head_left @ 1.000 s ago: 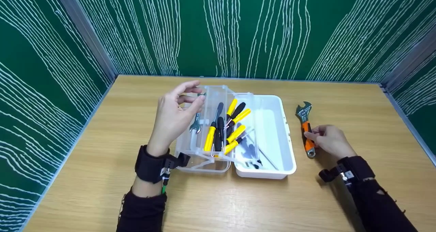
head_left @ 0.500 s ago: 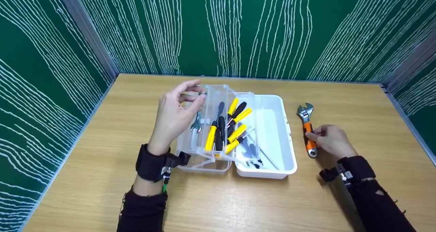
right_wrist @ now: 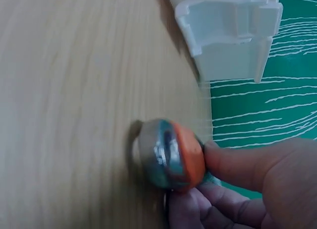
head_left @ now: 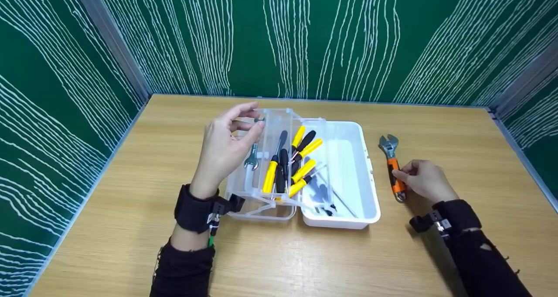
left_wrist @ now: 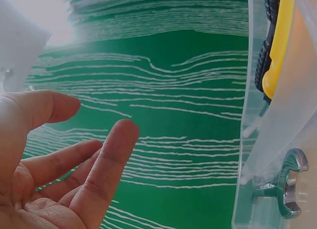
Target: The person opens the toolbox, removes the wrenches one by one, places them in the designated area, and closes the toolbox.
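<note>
Adjustable wrench (head_left: 392, 165) at the wooden table (head_left: 471, 157), just right of the white toolbox bin (head_left: 348, 162). My right hand (head_left: 423, 179) pinches its orange-and-black handle, thumb against fingertips. I judge I take it there because the handle sits nearest my side and offers the easiest purchase. Whether its whole length rests on the table I cannot tell; the right wrist view blurs.

Long axis: runs from my side toward the far green wall (head_left: 244, 39), leaning slightly left at the far end. Adjustable head points away from me; butt end points back toward me.

My left hand (head_left: 224, 148): fingers loosely bent, thumb and forefinger apart, nothing between them. Beside it, 1 open-end wrench (head_left: 251, 161) lies in the clear plastic part of the box. Hand probably hangs there simply to keep out of the way.

Yellow-handled screwdrivers (head_left: 270, 177) and black-handled ones lie in the clear trays (head_left: 277, 118). Trays stand spread out, I suppose, so every tool is reachable.
</note>
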Available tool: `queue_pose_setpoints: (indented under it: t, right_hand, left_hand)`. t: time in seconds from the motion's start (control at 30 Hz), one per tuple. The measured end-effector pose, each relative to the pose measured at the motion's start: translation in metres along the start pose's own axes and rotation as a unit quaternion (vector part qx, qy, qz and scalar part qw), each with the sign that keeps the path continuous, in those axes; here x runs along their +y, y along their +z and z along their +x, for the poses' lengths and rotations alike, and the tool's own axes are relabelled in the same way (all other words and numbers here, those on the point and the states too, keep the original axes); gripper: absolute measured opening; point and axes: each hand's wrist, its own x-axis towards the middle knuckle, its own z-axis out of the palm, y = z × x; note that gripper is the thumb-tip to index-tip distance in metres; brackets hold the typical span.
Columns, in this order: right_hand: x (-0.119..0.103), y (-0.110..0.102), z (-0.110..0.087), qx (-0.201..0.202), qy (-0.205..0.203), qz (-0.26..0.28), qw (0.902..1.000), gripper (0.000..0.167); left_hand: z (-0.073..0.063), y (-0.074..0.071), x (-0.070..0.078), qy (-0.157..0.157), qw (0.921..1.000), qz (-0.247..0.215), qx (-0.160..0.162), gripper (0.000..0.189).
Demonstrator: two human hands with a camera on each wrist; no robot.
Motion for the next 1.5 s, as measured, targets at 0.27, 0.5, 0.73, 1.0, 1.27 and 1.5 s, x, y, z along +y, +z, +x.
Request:
queue_pose_setpoints:
  t: [0.27, 0.5, 0.73, 1.0, 1.27, 1.5]
  right_hand:
    - [0.003, 0.004, 0.000, 0.006, -0.001, 0.011, 0.9999, 0.038]
    - [0.004, 0.004, -0.001, 0.011, 0.006, 0.026, 0.9996, 0.038]
    - [0.003, 0.000, -0.004, 0.009, 0.007, 0.052, 0.9986, 0.044]
    - [-0.013, -0.012, -0.009, 0.027, 0.003, 0.092, 0.9954, 0.055]
    - [-0.030, -0.021, -0.018, 0.064, -0.023, 0.102, 0.9925, 0.056]
    - [-0.043, -0.030, -0.030, 0.085, -0.048, 0.122, 0.9878, 0.055]
  left_hand:
    - [0.000, 0.002, 0.000, 0.004, 1.0000, 0.005, -0.001, 0.041]
    - [0.000, 0.001, 0.000, 0.007, 1.0000, 0.001, -0.003, 0.041]
    - [0.001, 0.001, 0.000, 0.006, 0.9999, 0.008, -0.007, 0.041]
    - [0.001, 0.001, 0.000, -0.001, 0.9997, 0.021, -0.009, 0.040]
    - [0.000, 0.001, 0.002, -0.009, 0.9995, 0.028, -0.015, 0.039]
    - [-0.001, 0.001, 0.003, -0.012, 0.9992, 0.032, -0.023, 0.040]
